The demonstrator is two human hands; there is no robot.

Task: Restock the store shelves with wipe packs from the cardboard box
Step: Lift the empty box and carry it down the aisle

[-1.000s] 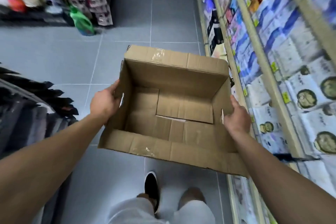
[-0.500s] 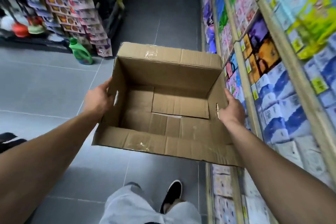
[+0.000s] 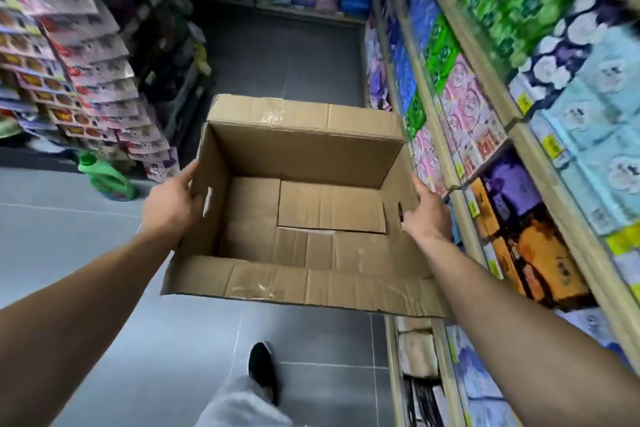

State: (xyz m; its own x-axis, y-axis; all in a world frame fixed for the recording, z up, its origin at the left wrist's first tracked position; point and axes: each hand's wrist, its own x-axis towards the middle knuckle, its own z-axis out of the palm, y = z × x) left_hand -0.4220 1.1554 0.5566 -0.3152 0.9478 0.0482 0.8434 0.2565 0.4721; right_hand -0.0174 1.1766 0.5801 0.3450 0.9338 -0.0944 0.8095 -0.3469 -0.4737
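I have the cardboard box (image 3: 304,204) up off the floor in front of me, dead centre of the view, open side up with its flaps folded outward at twelve and six o'clock. Inside I see only the bare bottom flaps. My left hand (image 3: 171,206) is pressed flat against the box's nine o'clock wall, fingers curled around the near edge beside a small handle slot. My right hand (image 3: 427,213) is clamped the same way on the three o'clock wall, next to the slot on that side. So both hands are closed on the box and carry it between them.

From one to four o'clock runs the shelf (image 3: 485,80), tiers of it, packed with soft packs (image 3: 464,114) in blue, green, pink, purple, orange and pale blue wrappers, with yellow price tags along the rails. The box's right wall is just beside the shelf front. At ten o'clock stands a rack of hanging cards (image 3: 86,80), and a green bottle (image 3: 107,177) sits on the grey tile floor (image 3: 69,236) below it. At six o'clock, under the box, my leg in pale trousers and a black shoe (image 3: 263,371) show.
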